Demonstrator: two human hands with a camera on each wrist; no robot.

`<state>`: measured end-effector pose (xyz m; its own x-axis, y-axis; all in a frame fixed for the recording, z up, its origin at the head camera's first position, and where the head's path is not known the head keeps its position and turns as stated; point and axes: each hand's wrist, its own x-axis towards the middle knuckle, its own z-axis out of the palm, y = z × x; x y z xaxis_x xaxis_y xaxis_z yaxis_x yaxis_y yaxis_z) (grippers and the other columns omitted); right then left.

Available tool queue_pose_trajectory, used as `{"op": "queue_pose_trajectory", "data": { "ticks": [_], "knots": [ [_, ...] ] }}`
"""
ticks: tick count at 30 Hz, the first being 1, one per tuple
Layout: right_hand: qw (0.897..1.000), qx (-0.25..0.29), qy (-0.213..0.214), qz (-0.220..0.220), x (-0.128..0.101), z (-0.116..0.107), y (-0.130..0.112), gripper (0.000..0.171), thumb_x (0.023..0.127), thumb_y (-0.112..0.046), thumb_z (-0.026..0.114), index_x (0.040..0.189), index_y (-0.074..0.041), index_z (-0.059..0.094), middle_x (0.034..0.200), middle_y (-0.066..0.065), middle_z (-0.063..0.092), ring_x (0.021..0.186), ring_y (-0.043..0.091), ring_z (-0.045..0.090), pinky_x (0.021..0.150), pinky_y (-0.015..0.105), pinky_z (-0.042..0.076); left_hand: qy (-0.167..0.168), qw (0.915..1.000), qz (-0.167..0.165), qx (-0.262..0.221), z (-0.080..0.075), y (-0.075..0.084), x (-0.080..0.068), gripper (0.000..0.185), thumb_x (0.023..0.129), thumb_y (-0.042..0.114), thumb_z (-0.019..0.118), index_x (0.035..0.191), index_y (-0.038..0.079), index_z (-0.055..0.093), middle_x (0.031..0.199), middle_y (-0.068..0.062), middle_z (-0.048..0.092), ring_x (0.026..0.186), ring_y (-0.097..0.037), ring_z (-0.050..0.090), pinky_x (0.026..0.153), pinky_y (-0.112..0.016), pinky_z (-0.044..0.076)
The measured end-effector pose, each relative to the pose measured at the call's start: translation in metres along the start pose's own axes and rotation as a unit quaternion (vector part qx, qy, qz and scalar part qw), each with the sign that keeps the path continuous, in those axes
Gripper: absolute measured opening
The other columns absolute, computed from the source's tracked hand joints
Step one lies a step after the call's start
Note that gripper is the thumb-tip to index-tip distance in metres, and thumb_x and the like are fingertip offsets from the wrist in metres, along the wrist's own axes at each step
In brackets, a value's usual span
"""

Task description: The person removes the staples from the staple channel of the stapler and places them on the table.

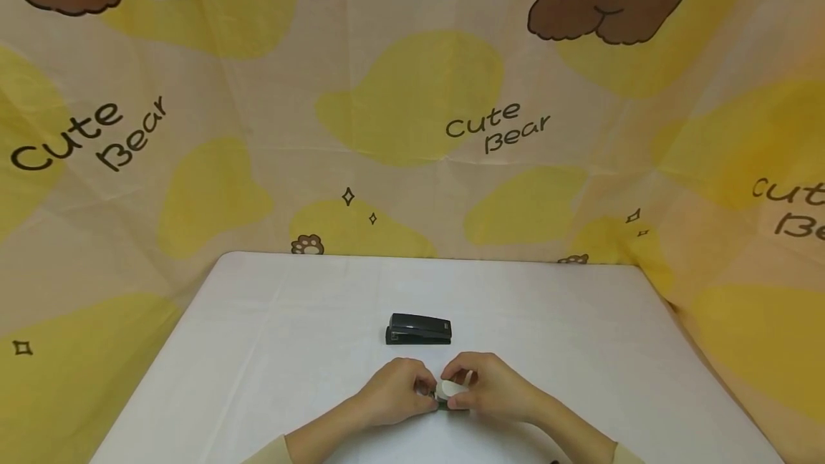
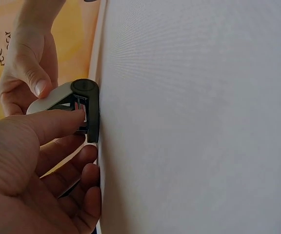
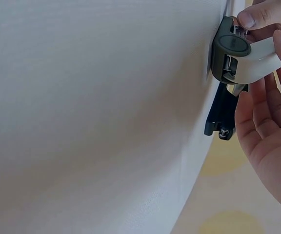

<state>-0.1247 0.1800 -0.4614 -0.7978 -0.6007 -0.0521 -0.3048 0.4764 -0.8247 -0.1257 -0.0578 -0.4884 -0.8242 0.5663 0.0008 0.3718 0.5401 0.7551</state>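
A small stapler (image 1: 449, 390) with a white top and a dark base sits at the near middle of the white table (image 1: 258, 349), held between both hands. Its white top is lifted at an angle from the dark base, so the inside channel shows; what lies in it is too small to tell. The left hand (image 1: 393, 392) has its fingers curled at the stapler's end, with one fingertip (image 2: 77, 117) pushed into the opening under the white top. The right hand (image 1: 493, 385) pinches the white top from the other side, thumb on it.

There are two staplers in all: the second, a black stapler (image 1: 418, 329), lies closed just beyond the hands, apart from them.

Behind the table hangs a cloth backdrop (image 1: 412, 92) printed with yellow patches, brown bears and the words "Cute Bear", which show three times.
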Motion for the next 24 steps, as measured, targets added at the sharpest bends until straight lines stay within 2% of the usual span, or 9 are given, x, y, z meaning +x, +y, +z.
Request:
{"op": "queue_pose_trajectory", "data": {
  "ticks": [17, 24],
  "knots": [
    [0.999, 0.006, 0.017, -0.030, -0.009, -0.006, 0.007, 0.025, 0.088, -0.021, 0.086, 0.109, -0.019, 0.073, 0.102, -0.012, 0.070, 0.093, 0.008, 0.062, 0.077, 0.027, 0.053, 0.008, 0.9999, -0.002, -0.007, 0.000, 0.002, 0.000, 0.011, 0.081, 0.012, 0.085, 0.090, 0.012, 0.080, 0.077, 0.019, 0.061, 0.072, 0.002, 0.053, 0.068, -0.022, 0.046],
    [0.999, 0.007, 0.025, -0.035, -0.014, -0.009, 0.007, 0.025, 0.088, -0.019, 0.085, 0.110, -0.018, 0.073, 0.103, -0.011, 0.070, 0.096, 0.012, 0.064, 0.081, 0.028, 0.053, 0.007, 1.0000, -0.004, -0.005, 0.000, 0.003, 0.000, 0.010, 0.081, 0.012, 0.085, 0.089, 0.012, 0.079, 0.077, 0.019, 0.061, 0.071, 0.001, 0.053, 0.067, -0.022, 0.045]
  ]
}}
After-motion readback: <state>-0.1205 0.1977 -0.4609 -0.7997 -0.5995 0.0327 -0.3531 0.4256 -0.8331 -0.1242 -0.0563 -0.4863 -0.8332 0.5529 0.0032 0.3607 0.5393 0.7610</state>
